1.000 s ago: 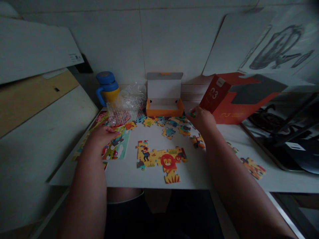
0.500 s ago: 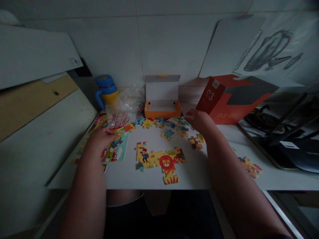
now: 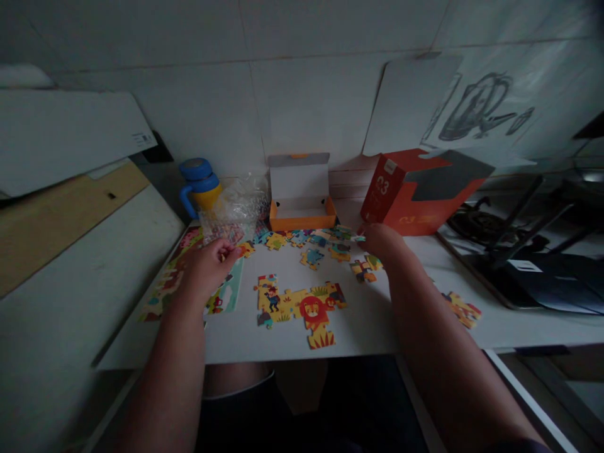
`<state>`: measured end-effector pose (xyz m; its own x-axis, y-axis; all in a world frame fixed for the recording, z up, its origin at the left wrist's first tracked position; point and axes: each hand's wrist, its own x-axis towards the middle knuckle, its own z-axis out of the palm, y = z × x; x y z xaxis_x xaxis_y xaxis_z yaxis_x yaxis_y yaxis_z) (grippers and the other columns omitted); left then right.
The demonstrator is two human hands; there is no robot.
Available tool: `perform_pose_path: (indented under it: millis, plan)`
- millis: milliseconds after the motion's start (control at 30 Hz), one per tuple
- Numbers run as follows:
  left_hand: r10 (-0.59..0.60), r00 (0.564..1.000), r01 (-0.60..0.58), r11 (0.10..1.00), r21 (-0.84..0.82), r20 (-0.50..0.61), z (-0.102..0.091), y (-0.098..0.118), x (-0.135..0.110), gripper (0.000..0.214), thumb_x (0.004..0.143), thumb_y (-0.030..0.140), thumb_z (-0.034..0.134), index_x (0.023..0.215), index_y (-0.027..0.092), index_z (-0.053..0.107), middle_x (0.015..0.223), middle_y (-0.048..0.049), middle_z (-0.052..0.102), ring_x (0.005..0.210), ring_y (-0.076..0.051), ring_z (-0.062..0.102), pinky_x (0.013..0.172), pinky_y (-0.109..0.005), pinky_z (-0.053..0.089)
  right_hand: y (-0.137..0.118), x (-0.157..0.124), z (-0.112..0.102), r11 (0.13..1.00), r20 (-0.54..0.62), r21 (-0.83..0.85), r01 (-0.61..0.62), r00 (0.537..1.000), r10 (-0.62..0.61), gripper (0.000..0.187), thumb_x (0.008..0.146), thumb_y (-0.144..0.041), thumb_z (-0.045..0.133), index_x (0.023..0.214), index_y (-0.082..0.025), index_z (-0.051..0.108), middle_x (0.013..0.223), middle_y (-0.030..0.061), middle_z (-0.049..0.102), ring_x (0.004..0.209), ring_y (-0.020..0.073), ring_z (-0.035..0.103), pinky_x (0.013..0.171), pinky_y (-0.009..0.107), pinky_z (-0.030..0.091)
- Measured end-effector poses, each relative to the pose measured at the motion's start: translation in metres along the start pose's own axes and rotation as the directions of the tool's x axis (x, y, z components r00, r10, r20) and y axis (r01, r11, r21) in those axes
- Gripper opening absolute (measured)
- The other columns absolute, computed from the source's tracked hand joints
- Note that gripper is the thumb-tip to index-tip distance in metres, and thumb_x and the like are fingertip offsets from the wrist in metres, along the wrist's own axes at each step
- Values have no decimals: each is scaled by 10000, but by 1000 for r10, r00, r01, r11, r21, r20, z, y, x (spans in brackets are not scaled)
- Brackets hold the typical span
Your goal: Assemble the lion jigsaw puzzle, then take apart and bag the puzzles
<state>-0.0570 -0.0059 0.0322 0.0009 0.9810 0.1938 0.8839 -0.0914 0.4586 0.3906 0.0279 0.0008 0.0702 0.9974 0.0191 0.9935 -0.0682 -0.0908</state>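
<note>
Yellow joined pieces (image 3: 313, 310) lie before me, their outline ragged; loose pieces (image 3: 311, 258) sit unjoined behind. My left hand (image 3: 208, 265) and right hand (image 3: 381, 243) are apart, grips unclear.

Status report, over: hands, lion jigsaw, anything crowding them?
Left hand over printed sheet; right hand at a jigsaw piece near the red box. Lion jigsaw partly joined, loose pieces beyond. Clear plastic packaging close beyond left hand.

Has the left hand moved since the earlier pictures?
Yes: the left hand has shifted right, nearer the open orange box.
</note>
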Motion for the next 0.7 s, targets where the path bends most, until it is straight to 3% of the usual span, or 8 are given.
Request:
perform_pose_path:
  millis: [167,267,333,400,500,633,700]
  plan:
    - [288,944,-283,958,-52,162,5,61,-52,177,993,407,609,983,248,687,981,-33,764,861,-229,704,797,-364,532,-2,-22,-14,1000,-27,13,8,1000,-8,346,896,-221,674,1232,-188,749,1147,162,786,1008,286,737,826,348,521]
    - [486,850,-478,874,-90,203,32,91,-94,175,1010,400,633,1089,254,688,1157,-88,750,1123,-291,690,1016,-465,544,-8,-44,-24,1000,-65,27,3,998,-1,324,950,-283,635,1248,-190,723,1161,158,780,987,285,735,807,352,514]
    - [531,821,-523,847,-97,212,57,105,-120,415,960,511,709,1291,264,662,1410,-133,671,1321,-346,616,1159,-544,488,-14,-64,-26,998,-104,59,22,995,-16,286,985,-313,593,1213,-199,722,1173,145,776,971,277,732,803,351,508]
    - [522,825,-519,851,-75,216,80,113,-140,680,873,626,771,1424,262,608,1585,-177,539,1465,-427,494,1218,-637,429,-19,-91,-23,991,-168,118,61,985,-41,271,1013,-339,552,1177,-202,719,1193,133,767,949,270,729,805,358,509]
    - [541,815,-540,839,-65,209,100,116,-154,704,879,598,770,1471,270,577,1667,-186,442,1543,-445,400,1270,-688,350,-26,-141,-11,949,-242,257,180,963,-117,240,1036,-326,511,1095,-217,717,1195,110,755,960,252,724,839,356,522]
    - [595,773,-590,801,-95,219,99,109,-151,617,947,483,712,1507,283,546,1698,-152,413,1576,-384,372,1309,-641,319,-40,-219,8,778,-134,557,291,956,-262,201,1048,-331,525,1077,-230,696,1063,80,743,788,181,702,735,298,538]
    - [622,749,-614,781,-114,229,93,105,-146,627,952,492,709,1526,308,534,1700,-132,418,1579,-367,372,1310,-630,320,-48,-255,19,686,-56,659,307,930,-363,171,1052,-303,531,1043,-239,689,1033,69,738,834,173,712,772,279,552]
